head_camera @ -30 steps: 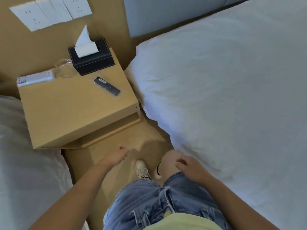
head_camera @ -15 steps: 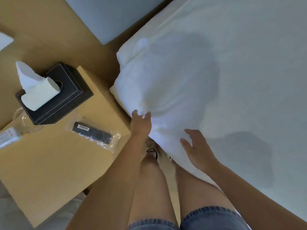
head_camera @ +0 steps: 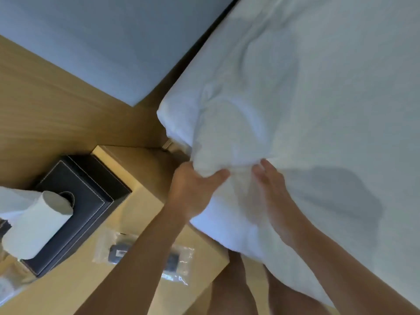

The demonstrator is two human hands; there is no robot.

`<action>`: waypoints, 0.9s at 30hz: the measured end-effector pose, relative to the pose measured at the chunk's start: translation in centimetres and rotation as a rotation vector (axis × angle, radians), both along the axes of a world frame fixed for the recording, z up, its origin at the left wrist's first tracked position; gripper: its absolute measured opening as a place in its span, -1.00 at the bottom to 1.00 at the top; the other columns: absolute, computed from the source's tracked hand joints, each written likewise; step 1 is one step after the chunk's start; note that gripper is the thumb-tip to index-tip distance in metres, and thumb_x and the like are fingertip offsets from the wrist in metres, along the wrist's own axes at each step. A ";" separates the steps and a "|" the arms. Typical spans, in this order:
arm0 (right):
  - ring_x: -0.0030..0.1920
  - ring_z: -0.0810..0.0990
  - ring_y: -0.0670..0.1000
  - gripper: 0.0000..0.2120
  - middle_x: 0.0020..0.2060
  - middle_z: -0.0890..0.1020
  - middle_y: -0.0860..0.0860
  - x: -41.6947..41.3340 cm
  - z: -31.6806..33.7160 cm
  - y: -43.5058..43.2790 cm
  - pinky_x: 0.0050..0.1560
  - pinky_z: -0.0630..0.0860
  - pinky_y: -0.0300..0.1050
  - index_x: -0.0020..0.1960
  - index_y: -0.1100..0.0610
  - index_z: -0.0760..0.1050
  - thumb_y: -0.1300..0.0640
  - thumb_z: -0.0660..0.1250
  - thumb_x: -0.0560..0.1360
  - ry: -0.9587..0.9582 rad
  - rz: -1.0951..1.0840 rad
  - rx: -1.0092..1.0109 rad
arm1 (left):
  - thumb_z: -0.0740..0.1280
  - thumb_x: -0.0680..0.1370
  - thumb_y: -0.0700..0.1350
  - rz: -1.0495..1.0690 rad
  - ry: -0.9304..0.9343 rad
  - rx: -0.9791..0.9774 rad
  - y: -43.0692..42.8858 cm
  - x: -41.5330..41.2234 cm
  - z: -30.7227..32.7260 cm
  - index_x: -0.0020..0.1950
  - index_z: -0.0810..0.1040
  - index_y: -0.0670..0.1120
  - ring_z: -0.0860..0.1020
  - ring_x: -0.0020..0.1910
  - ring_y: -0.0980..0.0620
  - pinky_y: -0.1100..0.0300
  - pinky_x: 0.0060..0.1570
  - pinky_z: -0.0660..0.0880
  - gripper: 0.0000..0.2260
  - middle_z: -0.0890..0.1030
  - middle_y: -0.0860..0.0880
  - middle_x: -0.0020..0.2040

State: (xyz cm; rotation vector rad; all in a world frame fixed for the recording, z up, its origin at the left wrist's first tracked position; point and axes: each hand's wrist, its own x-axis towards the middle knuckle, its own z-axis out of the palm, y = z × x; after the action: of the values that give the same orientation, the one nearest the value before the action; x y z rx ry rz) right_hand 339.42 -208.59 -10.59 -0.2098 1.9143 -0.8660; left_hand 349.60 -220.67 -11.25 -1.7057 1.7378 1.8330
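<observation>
Nearest, a bagged remote (head_camera: 116,252) lay on the bench (head_camera: 145,201) at left. Beyond it the left hand (head_camera: 193,192) pinched a fold at the duvet (head_camera: 295,98) corner; the right hand (head_camera: 272,196) lay flat just beside, fingers straight. The duvet covered the bed; it looked soft, light and floppy, and best gathered at that corner.

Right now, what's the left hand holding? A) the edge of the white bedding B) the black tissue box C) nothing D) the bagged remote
A: the left hand pinches a bunched fold of the white bedding between thumb and fingers, while the right hand lies flat on it beside that fold.
</observation>
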 end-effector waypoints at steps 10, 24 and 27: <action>0.34 0.10 0.03 -0.20 0.36 0.18 0.08 4.5 -0.7 -14.2 0.32 -0.02 -0.05 0.54 0.06 -0.22 -0.32 0.00 0.51 0.594 0.194 -0.028 | 0.53 0.34 -0.10 0.166 0.017 -0.198 -14.5 1.7 4.6 -0.21 0.61 -0.08 0.63 -0.29 -0.01 0.32 -0.37 0.54 -0.86 0.67 0.01 -0.29; -0.18 0.61 0.30 -0.55 -0.16 0.61 0.29 3.0 -6.3 6.7 -0.23 0.56 0.13 -0.10 0.32 0.59 0.17 0.65 0.12 0.879 0.700 0.306 | 0.31 0.54 -0.13 0.431 -0.108 -0.144 3.1 3.3 -6.2 0.36 0.27 -0.12 0.41 0.25 -0.03 0.31 0.13 0.41 -0.57 0.40 -0.07 0.27; -0.30 0.60 0.22 -0.73 -0.33 0.57 0.22 1.6 -6.4 7.1 -0.43 0.49 -0.04 -0.28 0.32 0.51 0.26 0.59 0.23 0.852 0.748 0.264 | 0.30 0.55 -0.04 0.576 -0.074 0.219 7.3 3.0 -7.8 0.00 0.40 -0.10 0.50 -0.23 0.02 0.28 -0.26 0.48 -0.85 0.50 0.00 -0.19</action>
State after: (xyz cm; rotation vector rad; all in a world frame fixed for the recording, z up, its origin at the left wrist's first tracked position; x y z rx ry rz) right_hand 340.97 -201.46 -17.04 -1.1921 2.3957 0.0247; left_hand 352.61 -213.33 -19.07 -2.2984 1.0263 2.0255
